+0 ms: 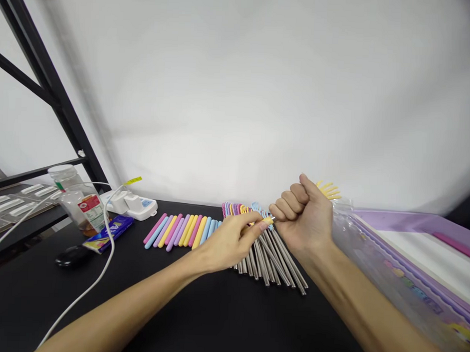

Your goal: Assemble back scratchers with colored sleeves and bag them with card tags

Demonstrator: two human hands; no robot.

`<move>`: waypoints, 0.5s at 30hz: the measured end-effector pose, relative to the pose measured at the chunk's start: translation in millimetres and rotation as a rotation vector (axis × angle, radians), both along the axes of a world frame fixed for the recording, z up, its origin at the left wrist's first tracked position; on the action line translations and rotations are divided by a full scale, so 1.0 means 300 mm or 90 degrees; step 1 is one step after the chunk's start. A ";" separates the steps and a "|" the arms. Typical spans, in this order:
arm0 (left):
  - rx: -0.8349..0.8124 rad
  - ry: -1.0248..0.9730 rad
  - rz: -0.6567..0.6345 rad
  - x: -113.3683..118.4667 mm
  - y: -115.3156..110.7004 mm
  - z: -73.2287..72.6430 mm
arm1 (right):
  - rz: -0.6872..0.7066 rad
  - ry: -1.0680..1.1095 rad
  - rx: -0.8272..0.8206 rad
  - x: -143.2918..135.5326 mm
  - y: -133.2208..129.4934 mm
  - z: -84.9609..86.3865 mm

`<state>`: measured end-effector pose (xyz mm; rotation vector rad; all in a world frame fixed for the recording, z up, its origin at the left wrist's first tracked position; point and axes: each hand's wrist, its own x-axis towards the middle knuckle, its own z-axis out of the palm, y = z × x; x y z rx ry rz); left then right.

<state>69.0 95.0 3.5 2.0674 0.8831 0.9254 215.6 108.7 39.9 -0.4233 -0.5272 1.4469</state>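
Observation:
My left hand (233, 240) is closed, its thumb and fingers pinching a yellow handle (269, 220). A short bit of bright metal shows at the handle's end, against my right fist. My right hand (306, 214) is curled tight, seemingly around the rod of a back scratcher; its yellow prongs (329, 190) stick out behind the wrist, while the rod is hidden in the fist. Below both hands lies a fan of metal rods (278, 262) with coloured heads (236, 209) at the far end. Left of my left hand, coloured handles (182, 231) lie in a row.
A clear plastic bag (370, 273) and a purple-edged box (403, 219) are at the right. On the left are a jar (82, 206), a blue packet (111, 232), a black mouse (74, 256), a power strip (143, 207) and a white cable (104, 264). A wall rises behind.

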 end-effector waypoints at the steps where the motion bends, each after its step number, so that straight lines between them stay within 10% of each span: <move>1: -0.040 -0.010 -0.021 -0.002 0.004 -0.002 | 0.009 -0.001 -0.001 0.001 0.002 -0.005; 7: -0.301 -0.079 -0.170 0.000 0.029 -0.015 | 0.096 -0.015 0.020 0.024 0.018 -0.018; 15: 0.211 0.222 0.169 0.022 0.047 -0.031 | -0.026 0.016 -0.061 0.073 0.044 0.012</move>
